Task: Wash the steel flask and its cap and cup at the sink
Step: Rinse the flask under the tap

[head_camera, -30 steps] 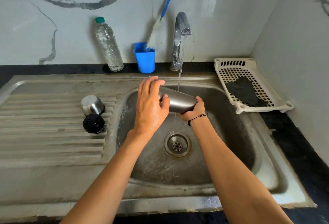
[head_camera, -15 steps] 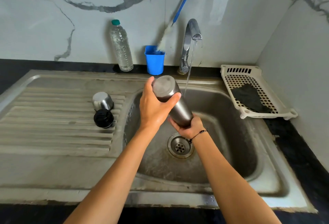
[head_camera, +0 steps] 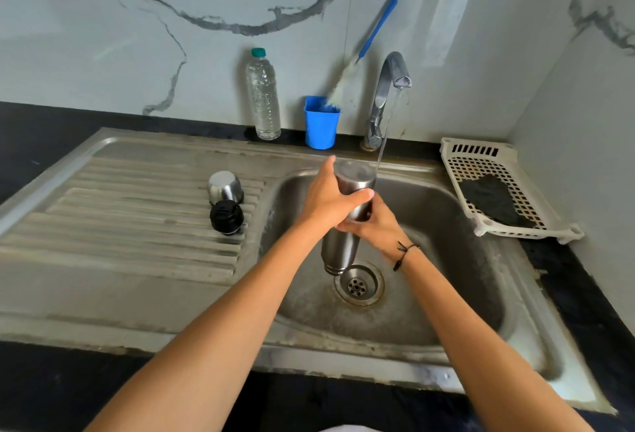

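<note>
The steel flask (head_camera: 340, 249) hangs upside down over the sink basin (head_camera: 446, 259), its mouth just above the drain (head_camera: 359, 282) and its flat base up near the water stream. My left hand (head_camera: 330, 201) grips the upper part of the flask. My right hand (head_camera: 374, 225) grips its middle from the right, fingers curled round it. The steel cup (head_camera: 225, 187) stands inverted on the drainboard (head_camera: 120, 225), with the black cap (head_camera: 226, 216) right in front of it.
The tap (head_camera: 385, 94) runs a thin stream just right of the flask. Behind the sink stand a clear plastic bottle (head_camera: 263, 94) and a blue cup (head_camera: 321, 122) holding a blue-handled brush (head_camera: 374, 26). A white plastic basket (head_camera: 494, 187) with a dark cloth (head_camera: 491, 199) sits at the right.
The flask has swung from lying sideways under the stream to mouth down over the drain. Both hands have shifted along its body while holding it.
</note>
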Demonstrator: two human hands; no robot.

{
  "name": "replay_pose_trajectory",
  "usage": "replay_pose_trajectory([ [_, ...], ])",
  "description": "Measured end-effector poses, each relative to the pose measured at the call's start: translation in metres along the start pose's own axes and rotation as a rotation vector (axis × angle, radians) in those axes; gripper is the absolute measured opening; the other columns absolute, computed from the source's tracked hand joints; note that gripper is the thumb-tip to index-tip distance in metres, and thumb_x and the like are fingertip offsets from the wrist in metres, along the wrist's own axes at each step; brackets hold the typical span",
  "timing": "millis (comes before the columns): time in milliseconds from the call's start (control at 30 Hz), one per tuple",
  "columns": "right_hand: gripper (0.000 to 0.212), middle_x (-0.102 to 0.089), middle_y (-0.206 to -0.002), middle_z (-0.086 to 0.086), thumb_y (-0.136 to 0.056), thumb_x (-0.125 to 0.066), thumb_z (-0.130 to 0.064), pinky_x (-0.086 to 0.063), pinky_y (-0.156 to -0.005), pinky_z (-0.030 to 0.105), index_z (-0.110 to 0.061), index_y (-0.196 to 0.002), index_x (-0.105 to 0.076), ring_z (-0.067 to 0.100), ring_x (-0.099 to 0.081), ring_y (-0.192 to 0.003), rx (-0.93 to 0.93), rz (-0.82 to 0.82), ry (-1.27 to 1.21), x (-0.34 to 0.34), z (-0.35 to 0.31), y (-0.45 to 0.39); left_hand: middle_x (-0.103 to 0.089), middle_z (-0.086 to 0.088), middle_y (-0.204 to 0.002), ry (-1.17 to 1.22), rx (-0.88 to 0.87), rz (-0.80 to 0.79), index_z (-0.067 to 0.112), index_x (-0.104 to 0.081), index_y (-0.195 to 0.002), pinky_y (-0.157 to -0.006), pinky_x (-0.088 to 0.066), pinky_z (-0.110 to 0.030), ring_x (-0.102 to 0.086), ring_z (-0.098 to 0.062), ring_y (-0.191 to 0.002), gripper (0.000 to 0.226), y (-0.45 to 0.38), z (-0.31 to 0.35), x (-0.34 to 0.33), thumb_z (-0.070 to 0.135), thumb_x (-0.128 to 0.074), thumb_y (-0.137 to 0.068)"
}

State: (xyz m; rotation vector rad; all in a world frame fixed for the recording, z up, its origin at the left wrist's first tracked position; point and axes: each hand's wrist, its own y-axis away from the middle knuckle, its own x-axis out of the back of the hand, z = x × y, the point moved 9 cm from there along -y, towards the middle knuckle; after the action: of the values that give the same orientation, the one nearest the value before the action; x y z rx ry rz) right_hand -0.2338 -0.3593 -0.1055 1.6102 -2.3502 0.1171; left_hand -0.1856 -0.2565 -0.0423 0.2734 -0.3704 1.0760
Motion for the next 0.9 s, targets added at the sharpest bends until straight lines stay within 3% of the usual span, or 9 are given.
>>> replay_pose_trajectory([
  [167, 0.054, -0.062, -0.115, 0.009, -0.079, -0.068, -0.018, -0.056, -0.081, 0.043, -0.015, -0.127, -0.043, 0.022, -0.064, -0.097, -0.103, 0.211, -0.049, 0.043, 0.005, -0.038, -0.033, -0.006, -0.152, -0.041, 0.009, -0.205, 0.02, -0.011, -0.152, -0.109, -0.036, -0.044, -0.039, -0.024, -0.135, 0.087, -0.03, 0.02, -0.039, 0.024, -0.067, -0.085],
  [300, 0.046, -0.063, -0.111, 0.006, -0.084, -0.065, -0.017, -0.054, -0.062, 0.032, -0.019, -0.124, -0.044, 0.02, -0.063, -0.093, -0.163, 0.227, -0.041, 0.063, -0.002, -0.054, -0.042, -0.007, -0.145, -0.02, -0.001, -0.237, 0.017, -0.021, -0.149, -0.103, -0.039, -0.038, -0.045, -0.024, -0.129, 0.069, -0.052, 0.032, -0.055, 0.017, -0.059, -0.091],
  [400, 0.044, -0.063, -0.107, 0.004, -0.081, -0.07, -0.016, -0.049, -0.06, 0.028, -0.018, -0.118, -0.046, 0.018, -0.061, -0.092, -0.14, 0.231, -0.019, 0.07, -0.01, -0.056, -0.045, -0.007, -0.142, -0.04, -0.004, -0.259, 0.018, -0.023, -0.149, -0.105, -0.04, -0.041, -0.046, -0.025, -0.127, 0.064, -0.063, 0.032, -0.06, 0.017, -0.053, -0.093],
  [467, 0.047, -0.062, -0.104, 0.003, -0.078, -0.074, -0.019, -0.048, -0.063, 0.028, -0.019, -0.115, -0.047, 0.018, -0.06, -0.092, -0.111, 0.236, -0.012, 0.073, -0.013, -0.054, -0.046, -0.006, -0.141, -0.034, -0.009, -0.247, 0.018, -0.027, -0.148, -0.104, -0.04, -0.039, -0.046, -0.024, -0.127, 0.058, -0.064, 0.032, -0.059, 0.015, -0.05, -0.094],
  [633, 0.078, -0.059, -0.112, 0.0, -0.066, -0.084, -0.024, -0.049, -0.082, 0.031, -0.014, -0.129, -0.04, 0.015, -0.058, -0.098, -0.008, 0.27, 0.08, 0.075, -0.02, -0.039, -0.052, -0.008, -0.134, 0.044, -0.062, -0.133, 0.014, -0.04, -0.141, -0.1, -0.044, -0.033, -0.051, -0.021, -0.121, 0.051, -0.05, 0.033, -0.043, 0.002, -0.047, -0.092],
  [767, 0.083, -0.055, -0.111, -0.002, -0.067, -0.084, -0.022, -0.044, -0.081, 0.025, -0.011, -0.133, -0.035, 0.013, -0.054, -0.098, 0.076, 0.271, 0.187, 0.072, -0.039, -0.02, -0.055, -0.005, -0.134, 0.09, -0.126, -0.043, 0.013, -0.045, -0.138, -0.09, -0.037, -0.016, -0.052, -0.012, -0.118, 0.05, -0.026, 0.038, -0.022, -0.004, -0.048, -0.091],
  [900, 0.077, -0.052, -0.104, -0.004, -0.069, -0.083, -0.02, -0.041, -0.077, 0.022, -0.008, -0.129, -0.036, 0.012, -0.052, -0.093, 0.178, 0.263, 0.286, 0.067, -0.068, -0.003, -0.059, -0.005, -0.13, 0.187, -0.188, 0.027, 0.012, -0.048, -0.135, -0.097, -0.04, -0.018, -0.055, -0.013, -0.119, 0.049, -0.008, 0.043, -0.004, -0.007, -0.05, -0.089],
])
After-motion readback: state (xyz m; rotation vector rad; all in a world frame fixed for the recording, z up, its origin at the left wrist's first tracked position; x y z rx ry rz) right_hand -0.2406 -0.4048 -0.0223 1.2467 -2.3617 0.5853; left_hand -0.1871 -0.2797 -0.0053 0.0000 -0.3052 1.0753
